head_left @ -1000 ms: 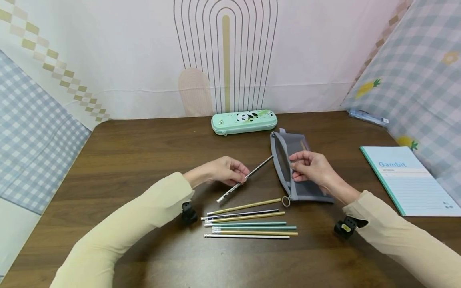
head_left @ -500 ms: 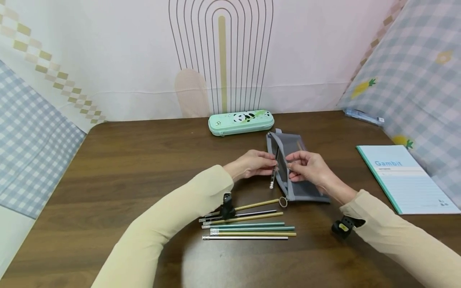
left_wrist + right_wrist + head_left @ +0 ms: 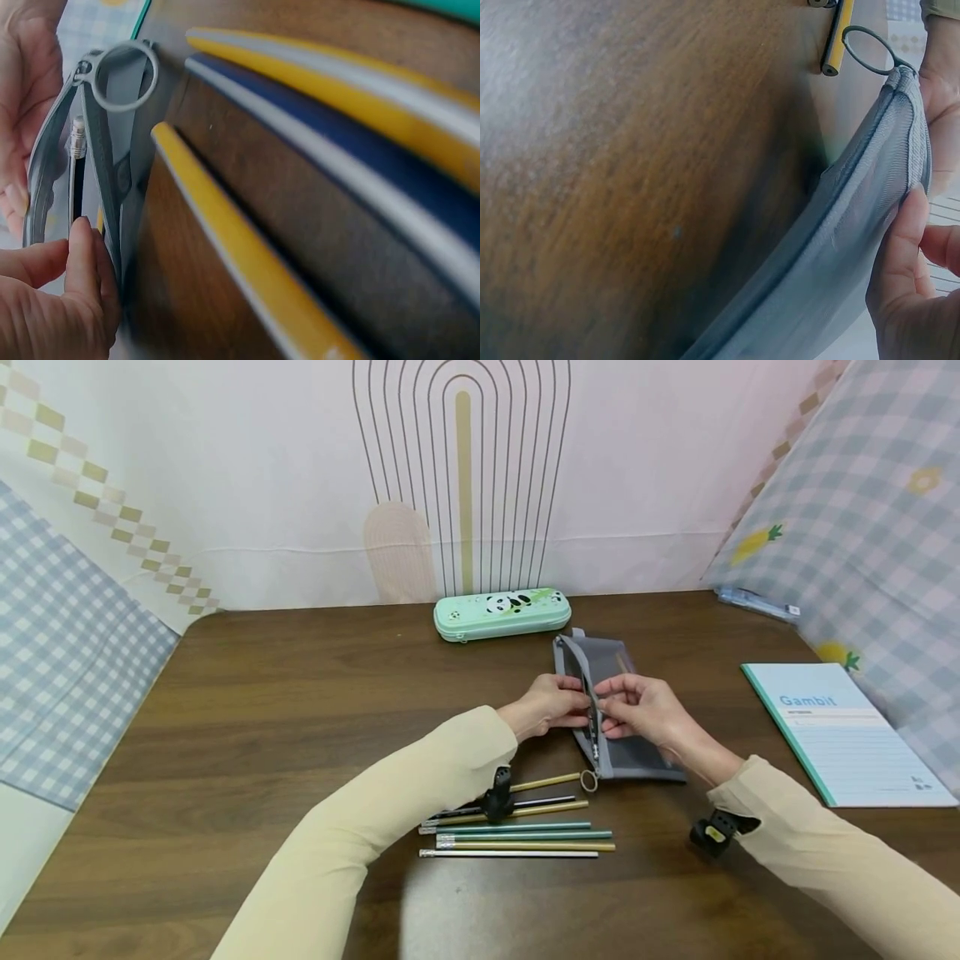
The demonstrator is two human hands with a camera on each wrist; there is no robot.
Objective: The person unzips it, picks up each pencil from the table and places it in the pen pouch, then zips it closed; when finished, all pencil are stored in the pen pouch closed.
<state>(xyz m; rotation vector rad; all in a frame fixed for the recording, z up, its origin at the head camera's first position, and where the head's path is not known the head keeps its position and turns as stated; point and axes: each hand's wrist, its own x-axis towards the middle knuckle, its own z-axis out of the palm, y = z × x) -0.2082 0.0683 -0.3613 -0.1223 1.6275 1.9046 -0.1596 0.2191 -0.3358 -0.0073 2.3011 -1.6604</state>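
My left hand (image 3: 550,704) is at the mouth of a grey mesh zip pouch (image 3: 639,762). It pinches a dark pencil (image 3: 77,161), whose metal-capped eraser end stands up between the pouch's two zip edges in the left wrist view. The pencil's other end is hidden inside the pouch. With thumb and fingers my right hand (image 3: 647,712) grips the pouch's right zip edge, and the mouth is parted. A ring pull (image 3: 126,75) hangs at the near end of the zip.
Several pencils, gold, dark, teal and white (image 3: 517,854), lie side by side below the pouch, partly behind my left wrist. A mint panda pencil case (image 3: 502,617) stands behind. At the right are a notebook (image 3: 847,735) and a blue packet (image 3: 757,604).
My left hand has moved right, carrying the dark pencil from the open table into the pouch's mouth. The pencil has turned to line up with the zip. My right hand keeps its grip.
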